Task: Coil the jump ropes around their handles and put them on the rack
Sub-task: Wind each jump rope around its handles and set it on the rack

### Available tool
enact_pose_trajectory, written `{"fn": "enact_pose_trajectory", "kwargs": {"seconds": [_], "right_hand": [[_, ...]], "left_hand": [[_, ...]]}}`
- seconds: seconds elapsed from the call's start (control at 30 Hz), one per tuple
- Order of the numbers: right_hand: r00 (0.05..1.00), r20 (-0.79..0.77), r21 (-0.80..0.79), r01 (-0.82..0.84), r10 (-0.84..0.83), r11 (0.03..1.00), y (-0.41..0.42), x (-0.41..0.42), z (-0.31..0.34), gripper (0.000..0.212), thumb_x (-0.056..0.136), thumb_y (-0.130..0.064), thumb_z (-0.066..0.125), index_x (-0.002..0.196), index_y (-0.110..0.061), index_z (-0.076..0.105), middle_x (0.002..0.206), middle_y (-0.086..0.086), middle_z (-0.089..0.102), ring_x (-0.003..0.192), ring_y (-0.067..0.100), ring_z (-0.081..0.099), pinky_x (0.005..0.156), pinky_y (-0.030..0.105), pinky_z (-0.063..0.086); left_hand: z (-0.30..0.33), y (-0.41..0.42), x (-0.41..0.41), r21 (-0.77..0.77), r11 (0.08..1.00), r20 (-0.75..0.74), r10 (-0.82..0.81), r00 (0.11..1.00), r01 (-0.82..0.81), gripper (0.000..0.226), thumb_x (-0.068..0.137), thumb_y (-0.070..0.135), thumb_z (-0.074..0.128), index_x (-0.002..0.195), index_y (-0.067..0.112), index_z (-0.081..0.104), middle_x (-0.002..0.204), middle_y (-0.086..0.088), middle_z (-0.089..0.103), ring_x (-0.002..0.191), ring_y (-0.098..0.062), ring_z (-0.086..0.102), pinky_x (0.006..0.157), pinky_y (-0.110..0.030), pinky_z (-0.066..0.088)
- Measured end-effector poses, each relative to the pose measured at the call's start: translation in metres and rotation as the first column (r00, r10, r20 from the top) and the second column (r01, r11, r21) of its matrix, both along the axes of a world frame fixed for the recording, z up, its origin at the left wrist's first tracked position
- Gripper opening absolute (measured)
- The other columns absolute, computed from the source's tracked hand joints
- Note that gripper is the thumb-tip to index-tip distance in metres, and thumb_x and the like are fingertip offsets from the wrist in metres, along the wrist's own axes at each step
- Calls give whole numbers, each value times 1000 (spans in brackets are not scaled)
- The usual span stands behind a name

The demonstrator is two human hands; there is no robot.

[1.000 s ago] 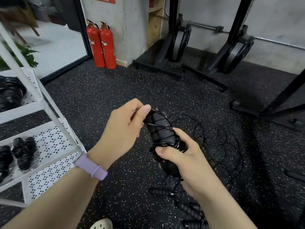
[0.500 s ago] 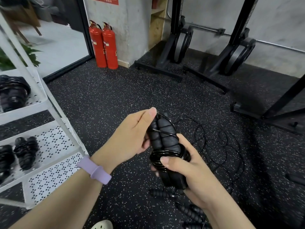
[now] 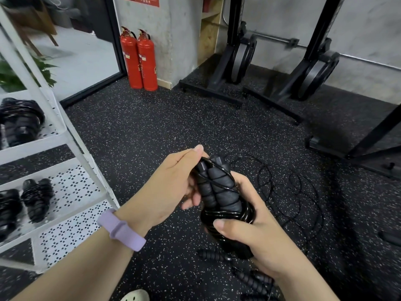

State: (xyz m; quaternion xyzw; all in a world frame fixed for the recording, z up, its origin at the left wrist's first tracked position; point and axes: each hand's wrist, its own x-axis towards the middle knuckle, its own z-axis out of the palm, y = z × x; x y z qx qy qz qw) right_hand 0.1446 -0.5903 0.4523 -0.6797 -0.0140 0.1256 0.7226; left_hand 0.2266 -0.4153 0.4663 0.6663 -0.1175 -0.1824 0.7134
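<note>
Right hand (image 3: 258,233) clamps the lower end of the paired jump-rope handles (image 3: 219,192), long axis tilted up and away; left hand (image 3: 171,187) pinches the cord at their top. White rack (image 3: 71,135) stands left, nearer the left hand.
</note>
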Motion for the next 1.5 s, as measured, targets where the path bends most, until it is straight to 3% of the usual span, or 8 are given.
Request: {"fn": "enact_pose_trajectory", "kwargs": {"seconds": [0.23,0.6,0.8,0.9,1.03,1.23,1.37,1.5], "right_hand": [[999,53,-73,16,-12,997,-10,-3,-1,87,61,-28,81,138,-56,51,130,-5,70,120,31,67,107,54,52],[996,60,74,-67,63,995,-17,-5,-4,79,67,-18,80,141,-34,59,128,15,69,108,28,64,95,52,53],[992,75,-345,-66,97,936,-22,6,1,54,75,-53,77,124,-31,69,114,-3,75,110,18,70,103,46,53],[989,140,-488,35,39,872,-27,7,6,55,80,-70,65,122,-36,69,115,-15,75,109,7,69,101,47,52],[973,226,-401,138,-49,906,-17,9,5,47,103,-63,41,110,-25,68,94,1,75,92,23,72,87,52,56],[872,329,-312,463,-362,830,-12,12,3,24,102,-40,50,93,-28,69,85,-8,72,78,5,65,70,18,48],[806,373,-272,568,-459,777,-14,9,4,28,101,-44,52,88,-25,67,77,-8,68,68,4,60,64,16,45],[752,386,-229,639,-534,734,-9,8,4,35,98,-50,52,81,-23,64,66,-12,62,60,2,53,58,16,41]], "left_hand": [[6,1,-3,-117,988,-81,-113,990,103,54,105,38,40,110,-14,53,83,-30,55,48,-20,46,36,-29,29],[9,-5,-8,-187,967,-80,-192,978,174,55,99,41,45,100,-13,56,85,-29,59,46,-21,48,33,-26,35],[1,-9,-3,25,999,16,-42,999,41,52,105,43,42,94,-2,67,70,-21,65,51,-27,52,39,-28,42],[-1,-11,-4,197,980,116,-1,993,-22,55,107,47,39,91,3,67,66,-26,66,51,-33,55,44,-32,45],[-1,-29,-22,387,921,264,-79,961,-31,45,105,50,38,87,21,66,57,-7,67,43,-19,59,50,-26,49],[-2,-53,-35,269,956,223,56,973,-117,35,99,55,46,87,27,63,57,-2,65,43,-11,55,51,-23,45],[0,-62,-44,247,965,244,25,969,-87,24,104,41,45,100,29,65,62,16,61,54,2,51,55,-14,40],[0,-76,-53,219,957,347,107,932,-192,28,106,36,38,90,22,57,73,2,60,60,-8,49,58,-30,43]]}}
